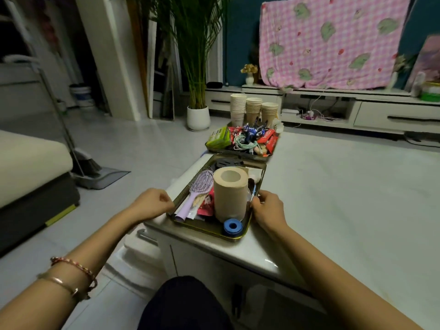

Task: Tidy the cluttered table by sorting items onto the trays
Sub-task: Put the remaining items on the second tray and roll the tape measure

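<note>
The pale table (pixel 333 186) bears a near tray (pixel 202 228), a far tray (pixel 238 154) behind it — then stacked paper cups (pixel 253 110).

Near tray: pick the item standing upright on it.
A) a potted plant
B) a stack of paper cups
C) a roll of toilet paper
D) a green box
C: the roll of toilet paper stands on end on the near tray, beside the purple hairbrush, while the left hand and right hand grip the tray's two sides.
</note>
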Demonstrator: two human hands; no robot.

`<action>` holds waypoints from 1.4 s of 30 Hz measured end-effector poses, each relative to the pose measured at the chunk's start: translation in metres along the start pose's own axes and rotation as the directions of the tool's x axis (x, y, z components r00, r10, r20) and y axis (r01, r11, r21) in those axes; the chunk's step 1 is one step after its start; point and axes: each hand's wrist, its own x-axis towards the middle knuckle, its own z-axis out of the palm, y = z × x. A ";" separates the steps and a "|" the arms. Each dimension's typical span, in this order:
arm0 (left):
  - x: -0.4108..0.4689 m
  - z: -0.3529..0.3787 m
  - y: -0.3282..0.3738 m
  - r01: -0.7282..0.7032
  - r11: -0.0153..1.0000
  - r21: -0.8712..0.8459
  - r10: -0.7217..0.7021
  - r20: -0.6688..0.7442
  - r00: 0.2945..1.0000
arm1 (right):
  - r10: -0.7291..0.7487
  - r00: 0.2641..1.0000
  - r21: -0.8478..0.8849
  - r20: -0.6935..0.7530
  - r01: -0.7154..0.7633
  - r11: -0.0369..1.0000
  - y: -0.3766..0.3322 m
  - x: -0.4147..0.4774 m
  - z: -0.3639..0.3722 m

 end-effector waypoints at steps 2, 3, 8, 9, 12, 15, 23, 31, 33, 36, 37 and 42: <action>-0.001 0.006 -0.013 -0.024 0.996 -0.086 0.014 -0.115 0.993 | 0.012 1.000 0.003 0.004 -0.012 1.000 -0.006 0.006 0.011; -0.001 0.008 -0.021 -0.049 0.994 -0.102 0.033 -0.146 0.989 | 0.013 1.000 -0.003 0.015 -0.013 1.000 -0.010 0.009 0.018; 0.006 0.024 -0.037 -0.049 0.992 -0.114 0.022 -0.226 0.974 | -0.009 1.000 -0.032 0.015 0.010 0.999 -0.019 0.022 0.037; 0.008 0.027 -0.037 -0.033 0.991 -0.128 0.000 -0.251 0.968 | -0.008 1.000 -0.035 0.010 0.009 0.999 -0.019 0.023 0.036; 0.013 0.029 -0.038 0.019 0.972 -0.235 -0.096 -0.321 0.942 | 0.001 1.000 -0.024 0.010 -0.001 1.000 -0.021 0.027 0.042; 0.018 0.029 -0.037 0.042 0.936 -0.350 -0.181 -0.374 0.909 | 0.011 1.000 -0.013 -0.004 -0.011 1.000 -0.022 0.029 0.048; 0.025 0.036 -0.032 0.086 0.899 -0.429 -0.289 -0.436 0.852 | 0.052 0.996 0.015 -0.079 -0.051 0.999 -0.024 0.032 0.059; 0.026 0.037 -0.035 0.069 0.927 -0.370 -0.249 -0.467 0.848 | 0.031 0.995 -0.045 -0.099 -0.036 0.998 -0.021 0.032 0.064; 0.026 0.038 -0.035 0.065 0.932 -0.357 -0.241 -0.473 0.847 | 0.025 0.995 -0.067 -0.094 -0.031 0.997 -0.021 0.034 0.065; 0.027 0.037 -0.037 0.061 0.925 -0.374 -0.247 -0.473 0.846 | 0.026 0.997 -0.084 -0.074 -0.033 0.996 -0.025 0.036 0.070; 0.027 0.035 -0.038 0.059 0.924 -0.377 -0.244 -0.465 0.851 | 0.041 0.996 -0.079 -0.082 -0.047 0.996 -0.027 0.036 0.072; 0.029 0.030 -0.038 0.057 0.938 -0.342 -0.212 -0.435 0.875 | 0.087 0.989 -0.077 -0.121 -0.097 0.992 -0.029 0.038 0.075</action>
